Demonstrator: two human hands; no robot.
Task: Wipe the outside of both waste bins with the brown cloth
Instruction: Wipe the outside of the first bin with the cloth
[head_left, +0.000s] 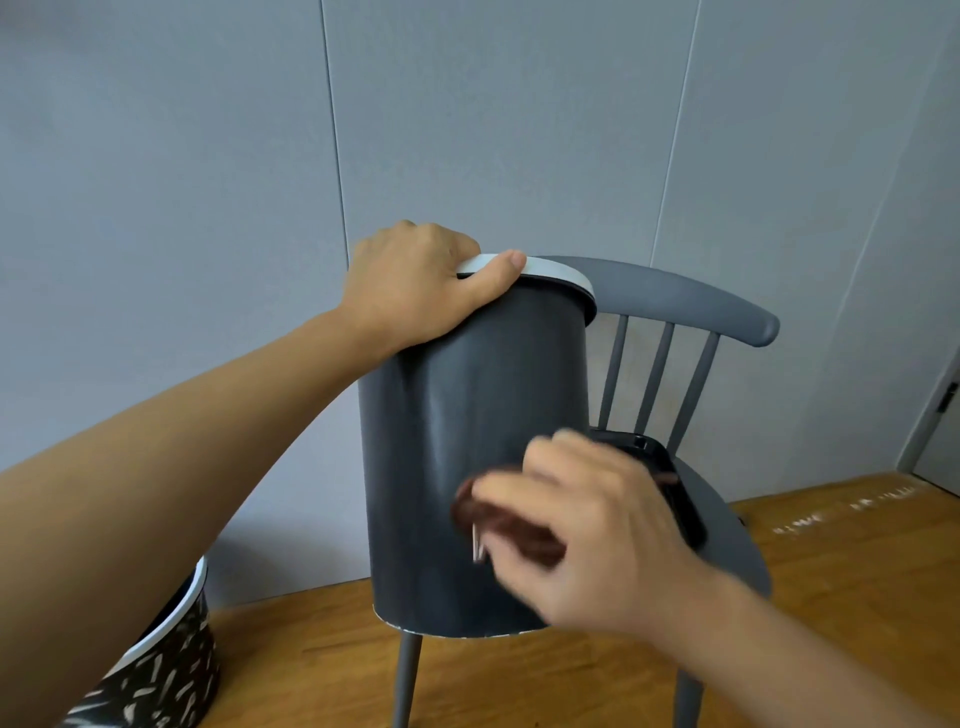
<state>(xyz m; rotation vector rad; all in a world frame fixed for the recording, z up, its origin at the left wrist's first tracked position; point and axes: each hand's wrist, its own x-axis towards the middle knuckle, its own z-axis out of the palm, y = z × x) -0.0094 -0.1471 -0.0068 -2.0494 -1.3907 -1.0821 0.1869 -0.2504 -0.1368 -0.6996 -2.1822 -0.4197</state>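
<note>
Step in hand: wiping the side wall of the tall dark grey cylindrical waste bin with a white rim (467, 415). The bin stands on the seat of the grey wooden spindle-back chair (691, 306), tilted a little toward the camera.

Left hand (415, 286) grips the bin's white rim, thumb lying along the rim's near side, fingers curled over the top. Right hand (587, 525) presses the bunched brown cloth (498, 514) against the lower front of the wall, its grip clamped on the cloth. The hand is blurred, so exact finger placement cannot be told.

Second bin: short black waste bin with white dash pattern and white rim (166, 670), on the wooden floor (831, 597) at lower left, well apart from the chair. A black flat object (670, 483) lies on the seat just behind the tall bin; what it is cannot be told.

To do it well, as a judgement:
- keep the rim hold firm, since the bin sits near the seat edge and side pressure could tip or slide it
- run long strokes top to bottom and overlap them
- turn the bin by the rim to reach the back wall, hidden here
- avoid knocking the black object off the seat
- catch the band under the rim and the bottom edge too
- patterned bin looks yet to come, though its state cannot be told
</note>
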